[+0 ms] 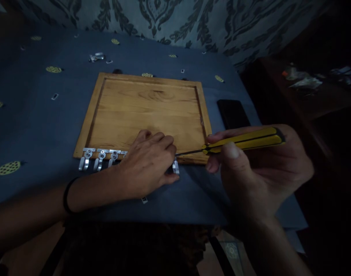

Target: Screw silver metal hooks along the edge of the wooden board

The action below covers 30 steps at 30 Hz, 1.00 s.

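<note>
A framed wooden board (152, 111) lies on the blue tablecloth, with several metal hooks (102, 155) in a row along its near edge. My left hand (150, 161) rests over that edge, its fingers closed around the rightmost hook (175, 165), which shows only in part. My right hand (250, 168) grips a screwdriver (244, 141) by its yellow and black handle. The thin shaft points left, and its tip meets the board's edge beside my left fingers. My left hand hides some of the hooks in the middle of the row.
A small pile of metal hooks (97, 57) lies at the back left of the tablecloth (34, 126). A black phone-like slab (233, 114) sits right of the board. Further right, a brown surface (322, 103) holds a clear plastic bag (303, 80). Patterned wallpaper (175, 19) rises behind.
</note>
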{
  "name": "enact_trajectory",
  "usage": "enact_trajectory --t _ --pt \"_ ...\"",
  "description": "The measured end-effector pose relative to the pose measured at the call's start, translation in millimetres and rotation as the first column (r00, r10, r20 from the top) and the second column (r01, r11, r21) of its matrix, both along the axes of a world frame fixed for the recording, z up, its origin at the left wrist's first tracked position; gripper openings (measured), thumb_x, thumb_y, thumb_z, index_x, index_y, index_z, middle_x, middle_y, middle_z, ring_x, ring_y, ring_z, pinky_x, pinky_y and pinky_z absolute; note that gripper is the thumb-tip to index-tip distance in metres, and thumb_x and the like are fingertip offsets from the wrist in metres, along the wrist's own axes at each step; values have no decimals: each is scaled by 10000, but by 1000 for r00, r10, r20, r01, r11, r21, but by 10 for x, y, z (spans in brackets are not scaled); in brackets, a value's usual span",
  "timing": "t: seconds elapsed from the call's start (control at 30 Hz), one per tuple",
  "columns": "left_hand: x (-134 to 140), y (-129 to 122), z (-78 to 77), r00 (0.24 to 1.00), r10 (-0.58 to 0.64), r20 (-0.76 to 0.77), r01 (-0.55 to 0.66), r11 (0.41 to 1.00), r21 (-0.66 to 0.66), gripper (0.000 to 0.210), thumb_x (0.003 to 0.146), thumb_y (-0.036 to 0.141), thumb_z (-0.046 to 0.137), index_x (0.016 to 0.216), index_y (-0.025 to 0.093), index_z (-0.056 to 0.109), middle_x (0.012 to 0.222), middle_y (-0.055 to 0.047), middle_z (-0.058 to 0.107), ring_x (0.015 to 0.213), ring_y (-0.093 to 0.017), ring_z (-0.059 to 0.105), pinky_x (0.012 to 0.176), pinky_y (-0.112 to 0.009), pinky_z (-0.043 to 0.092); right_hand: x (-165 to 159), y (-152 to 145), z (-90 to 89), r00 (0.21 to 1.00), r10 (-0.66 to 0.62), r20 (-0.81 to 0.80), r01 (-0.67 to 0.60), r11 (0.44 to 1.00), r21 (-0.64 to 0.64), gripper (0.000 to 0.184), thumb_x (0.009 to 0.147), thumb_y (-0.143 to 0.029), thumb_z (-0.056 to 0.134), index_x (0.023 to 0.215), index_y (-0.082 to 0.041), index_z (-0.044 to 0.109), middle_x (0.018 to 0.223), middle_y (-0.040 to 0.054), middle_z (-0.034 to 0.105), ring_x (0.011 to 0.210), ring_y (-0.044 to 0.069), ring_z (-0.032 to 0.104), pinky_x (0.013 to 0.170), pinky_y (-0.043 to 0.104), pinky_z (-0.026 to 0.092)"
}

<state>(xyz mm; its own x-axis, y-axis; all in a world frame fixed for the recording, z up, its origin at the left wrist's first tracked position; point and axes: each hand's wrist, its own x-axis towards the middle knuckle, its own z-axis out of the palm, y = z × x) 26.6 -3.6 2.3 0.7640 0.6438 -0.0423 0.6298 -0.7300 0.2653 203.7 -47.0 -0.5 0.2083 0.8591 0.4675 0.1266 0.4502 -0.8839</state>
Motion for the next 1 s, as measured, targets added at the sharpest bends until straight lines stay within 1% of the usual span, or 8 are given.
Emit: enact_trajectory --t 0.17,0.27,0.43,0.5,0.6,0.7,0.87,1.0 --pt "-3 3 -3 1000 2 13 -2 1000 18 351 867 456 746 978 127 691 1014 -97 664 1048 -303 610 933 -460 410 37 -14 38 998 47 36 -45 998 -32 294 915 -221 691 1198 -298 717 954 12 764 548 126 663 462 289 566" --pt "-1 4 5 1000 2 7 -2 1000 6 352 869 458 742 972 126 689 1020 -99 664 1046 -303 609 930 -462 410 72 0 77 991 29 128 -28 1000 -13 253 903 -202 708 1133 -298 756 994 6 762 521 103 631 447 291 551" --pt "4 3 7 1000 9 -16 -10 1000 -22 372 880 451 734 1038 117 689 1080 -114 666 1111 -322 599 964 -486 406 56 85 138 971 -28 238 1 994 112 177 807 -135 793 946 -242 766 969 -2 769 792 139 697 571 255 586" --pt "4 2 5 1000 7 -10 -7 1000 -20 371 884 450 730 1040 116 689 1080 -113 668 1104 -319 599 960 -484 408 1 115 157 980 -9 198 -10 996 91 170 802 -115 792 914 -227 729 919 -19 775 656 103 666 571 246 588" --pt "0 1 2 1000 -1 5 1 1000 -8 358 880 447 734 1024 122 688 1079 -109 671 1086 -311 601 946 -473 413 -82 131 185 989 26 143 -32 999 41 180 789 -109 800 875 -220 687 843 -31 769 482 87 592 405 242 512" --pt "-3 2 1 1000 1 7 -1 1000 4 354 872 452 743 992 124 686 1043 -109 670 1060 -306 606 935 -465 415 -122 112 226 992 -30 122 26 999 32 160 791 -165 815 865 -226 687 821 -9 752 470 120 592 371 300 493" --pt "-1 3 13 1000 8 -7 -8 1000 -26 348 880 444 739 995 120 686 1047 -105 657 1081 -312 607 960 -476 406 -100 61 289 946 -287 148 277 957 84 198 835 -386 792 809 -240 661 852 28 717 470 135 561 442 384 499" --pt "1 0 29 999 10 -31 -11 999 -42 359 880 441 743 1020 115 687 1069 -112 659 1101 -317 604 982 -485 404 -76 39 248 963 -237 131 230 971 65 146 843 -308 792 828 -236 666 843 37 719 466 139 554 431 389 479"
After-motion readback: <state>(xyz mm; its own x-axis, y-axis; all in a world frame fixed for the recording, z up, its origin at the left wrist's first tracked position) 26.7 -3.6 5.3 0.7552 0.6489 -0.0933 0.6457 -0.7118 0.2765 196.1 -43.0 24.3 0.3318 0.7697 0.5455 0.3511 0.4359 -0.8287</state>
